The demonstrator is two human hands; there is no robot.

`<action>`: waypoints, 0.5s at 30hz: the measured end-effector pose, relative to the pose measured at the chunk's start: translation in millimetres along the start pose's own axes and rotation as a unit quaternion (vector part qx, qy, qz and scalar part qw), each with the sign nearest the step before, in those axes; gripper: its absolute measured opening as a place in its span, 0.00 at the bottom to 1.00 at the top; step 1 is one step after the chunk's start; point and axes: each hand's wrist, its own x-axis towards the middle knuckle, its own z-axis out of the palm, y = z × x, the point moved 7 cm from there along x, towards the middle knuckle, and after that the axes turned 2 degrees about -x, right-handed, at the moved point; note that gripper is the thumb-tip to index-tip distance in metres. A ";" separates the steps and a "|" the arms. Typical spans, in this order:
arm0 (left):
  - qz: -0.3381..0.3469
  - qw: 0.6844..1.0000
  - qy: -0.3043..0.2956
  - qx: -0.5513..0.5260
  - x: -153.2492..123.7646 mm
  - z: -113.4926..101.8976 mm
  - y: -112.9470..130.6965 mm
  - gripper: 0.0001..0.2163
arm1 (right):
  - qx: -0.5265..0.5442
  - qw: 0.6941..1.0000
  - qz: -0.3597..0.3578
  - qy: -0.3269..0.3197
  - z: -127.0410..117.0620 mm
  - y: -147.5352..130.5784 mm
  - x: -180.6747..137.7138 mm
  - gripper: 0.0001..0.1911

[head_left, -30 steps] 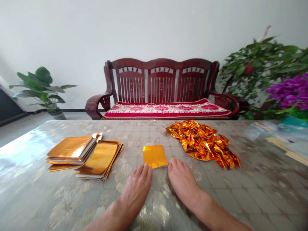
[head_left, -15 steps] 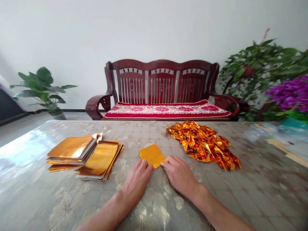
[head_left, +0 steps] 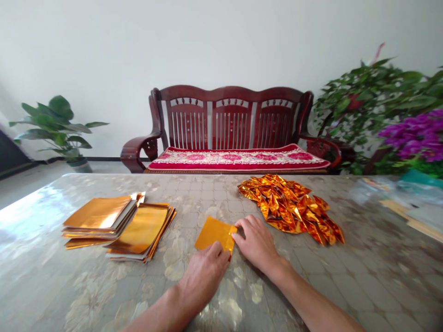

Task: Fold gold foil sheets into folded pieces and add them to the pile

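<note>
A square sheet of gold foil (head_left: 213, 234) lies tilted on the table, close in front of me. My left hand (head_left: 204, 275) rests its fingers on the sheet's lower edge. My right hand (head_left: 255, 244) pinches the sheet's right corner between its fingertips. Two stacks of gold foil sheets (head_left: 98, 216) (head_left: 141, 228) stand to the left of my hands. Right of my right hand and just beyond it lies a loose heap of folded gold foil pieces (head_left: 290, 207).
The table (head_left: 204, 198) has a glossy, stone-patterned cover. Beyond its far edge stand a dark red wooden bench (head_left: 228, 121) with a red cushion, a potted plant (head_left: 57, 129) at left, and leafy plants with purple flowers (head_left: 411, 138) at right. Plastic packaging (head_left: 372, 189) lies at the right.
The gold sheet has turned on the table and shifted slightly toward me. My hands have moved in from beside it and now grip its edge and corner.
</note>
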 end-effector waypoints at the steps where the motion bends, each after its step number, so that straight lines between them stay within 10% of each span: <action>1: 0.004 1.000 0.002 -0.003 0.3 0.7 -0.7 0.10 | 0.009 1.000 0.007 0.002 0.1 0.8 0.7 0.04; 9: -0.033 0.984 0.092 -0.145 -2.6 -9.1 -14.9 0.07 | 0.171 0.985 0.036 0.010 3.7 -0.2 -1.4 0.06; 15: -0.029 0.927 0.309 -0.211 -11.8 -32.0 -30.1 0.24 | 0.176 0.960 -0.155 0.150 -28.0 -38.3 -23.3 0.03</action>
